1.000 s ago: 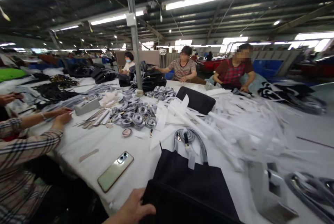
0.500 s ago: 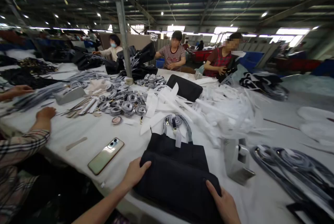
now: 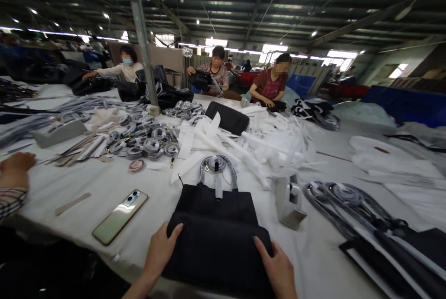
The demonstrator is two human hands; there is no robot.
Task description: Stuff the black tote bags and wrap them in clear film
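Observation:
A black handbag (image 3: 216,255) lies at the table's near edge, its lower part toward me. My left hand (image 3: 160,245) grips its left side, thumb on top and fingers tucked out of sight. On the opposite side my right hand (image 3: 277,264) holds it the same way. The bag's handles, wrapped in clear film, point away from me. A coiled, wrapped strap (image 3: 216,164) with a gold clasp lies within them, and a white tag (image 3: 219,187) hangs over the bag's top edge.
Left of the bag lies a phone (image 3: 120,217); a tape dispenser (image 3: 290,201) stands to its right. Beyond are coiled straps (image 3: 153,145) and white foam scraps (image 3: 275,145). More wrapped handles (image 3: 344,194) lie at right. A co-worker's hand (image 3: 17,164) is at far left; several people work opposite.
My view has turned right, so things appear further left. Both hands keep their hold on the bag. The person in the striped shirt now lifts a black bag.

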